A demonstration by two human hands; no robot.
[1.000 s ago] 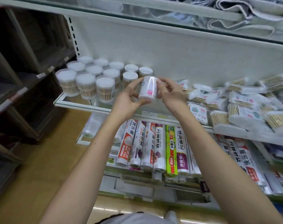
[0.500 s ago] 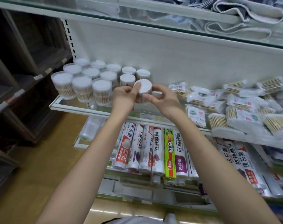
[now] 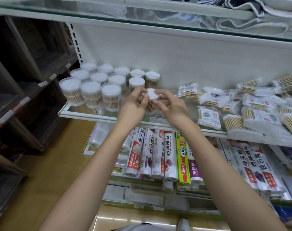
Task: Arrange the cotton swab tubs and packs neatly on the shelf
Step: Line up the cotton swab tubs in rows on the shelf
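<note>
Both the left hand [image 3: 133,104] and right hand [image 3: 171,106] pinch an upright cotton swab tub [image 3: 150,101], just right of the tub rows [image 3: 98,85] on the shelf [image 3: 85,114].

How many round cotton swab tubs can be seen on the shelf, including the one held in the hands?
13. Nine wide tubs at the shelf's left end, three narrower tubs beside them, one held tub in front. More may be hidden.

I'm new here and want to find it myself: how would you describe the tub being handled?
Look at the glass shelf below the towels, where round cotton swab tubs stand grouped at its left end. Just right of that group, one small tub is held between the left hand and right hand, the only tub touched.
</note>
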